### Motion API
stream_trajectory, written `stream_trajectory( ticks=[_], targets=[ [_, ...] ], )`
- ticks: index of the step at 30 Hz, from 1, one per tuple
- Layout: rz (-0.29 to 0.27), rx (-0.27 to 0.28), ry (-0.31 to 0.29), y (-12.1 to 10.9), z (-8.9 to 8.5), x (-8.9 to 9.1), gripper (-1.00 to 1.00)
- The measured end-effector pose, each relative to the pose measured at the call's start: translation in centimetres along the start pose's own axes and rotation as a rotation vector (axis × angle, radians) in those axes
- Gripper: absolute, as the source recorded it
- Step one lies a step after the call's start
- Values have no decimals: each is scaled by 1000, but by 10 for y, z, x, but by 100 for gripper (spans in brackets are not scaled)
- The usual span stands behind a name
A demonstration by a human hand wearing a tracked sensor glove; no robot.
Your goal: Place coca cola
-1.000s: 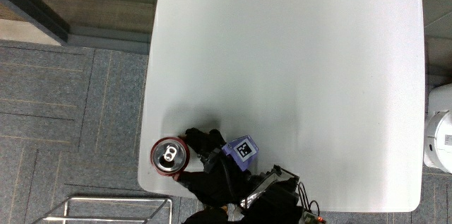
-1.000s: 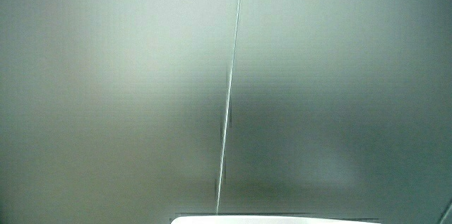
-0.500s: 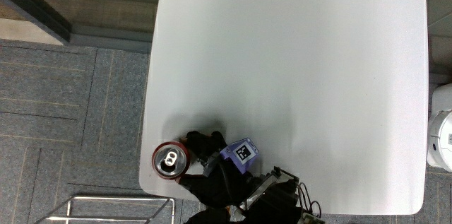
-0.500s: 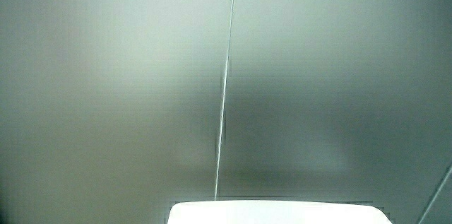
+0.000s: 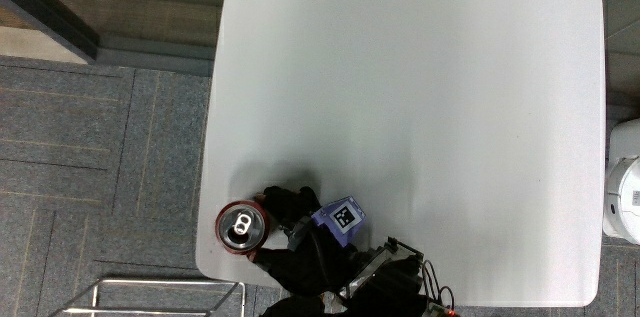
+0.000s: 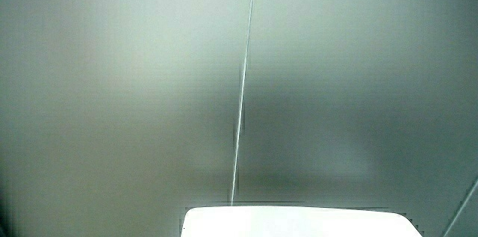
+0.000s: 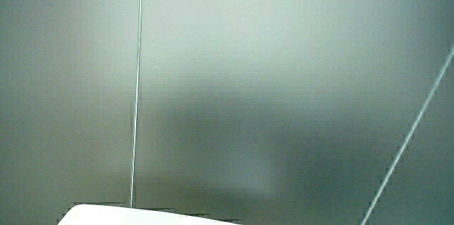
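A red Coca-Cola can stands upright on the white table, at the table's corner nearest the person. The gloved hand is beside the can with its fingers curled around the can's side. A small patterned cube sits on the back of the hand. Both side views show only a pale wall and a strip of the table's edge.
A metal wire frame stands on the grey carpet beside the table's near corner. A white rounded object sits off the table's edge on the floor.
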Motion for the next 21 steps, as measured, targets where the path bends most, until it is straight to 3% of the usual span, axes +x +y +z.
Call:
stream_trajectory(
  ticks=[2, 4, 5, 6, 7, 8, 9, 10, 11, 12, 13, 14, 15, 17, 18, 19, 20, 21],
  targets=[
    [4, 2, 56, 1, -1, -3, -66],
    [-21, -7, 22, -1, 0, -1, -71],
    [-24, -2, 51, -1, -1, 0, -74],
    [-38, -5, 27, -1, -1, 1, -77],
    [-4, -3, 20, 0, 0, 0, -80],
    [-19, -6, 21, 0, 0, 0, -83],
    [11, 1, 39, 0, 0, -3, -86],
    [-6, -4, 11, -1, 1, -2, -89],
    [-14, -2, 39, -1, 0, 0, -91],
    [-6, -6, 3, -1, 0, -1, -94],
    [-26, -2, 67, -2, -2, -1, -97],
    [-27, -9, -1, -1, -1, -1, -100],
    [-16, -9, 32, -1, -1, -1, -100],
    [-4, -12, -15, -1, -1, 0, -100],
    [-27, -19, -45, -1, 0, 1, -100],
    [-16, -7, 7, 0, 0, -2, -100],
    [-104, -13, 27, -3, -2, 7, -100],
    [-26, -7, -6, -1, 0, 3, -100]
  ],
)
